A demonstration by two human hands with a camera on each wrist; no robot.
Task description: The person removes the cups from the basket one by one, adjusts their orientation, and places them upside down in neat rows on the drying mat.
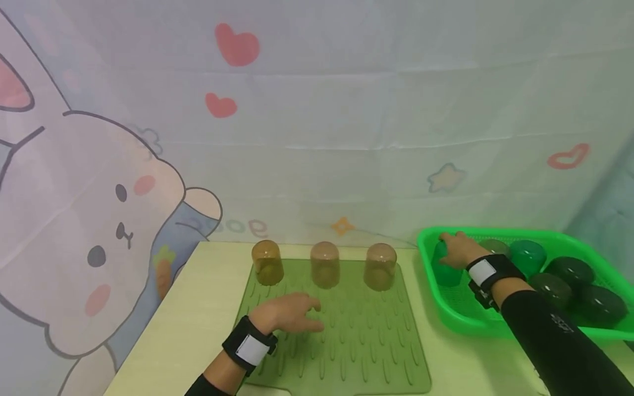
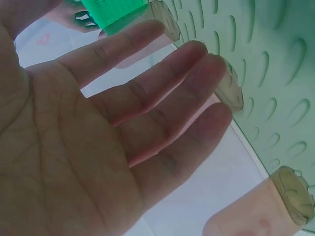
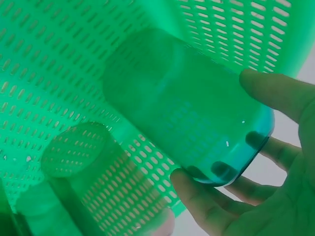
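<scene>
At the right side of the head view, the right hand (image 1: 464, 251) grips a teal cup (image 1: 446, 270) at the left end of a bright green basket (image 1: 463, 325). The right wrist view shows the thumb on one side of the cup's rounded base and fingers on the other, with the cup slanting across the middle of that frame against the perforated basket wall. Around it in the basket, toward the right edge of the head view, sit a pale olive cup (image 1: 495, 247), a second teal cup (image 1: 529, 257) and three dark cups (image 1: 572, 271).

In the lower middle of the head view, the left hand (image 1: 289, 313) hovers over a green mat (image 1: 356, 341), its fingers loosely extended and holding nothing; the left wrist view shows the palm bare and the fingers slightly apart. Along the mat's far edge, at the centre of the head view, an amber cup (image 1: 268, 264) and two pinkish cups (image 1: 325, 265) stand base up in a spaced row. The mat lies on a pale yellow worktop (image 1: 183, 324). Behind, a cloth backdrop (image 1: 337, 104) carries a large rabbit (image 1: 124, 220) at left and red hearts (image 1: 238, 45) at upper centre.
</scene>
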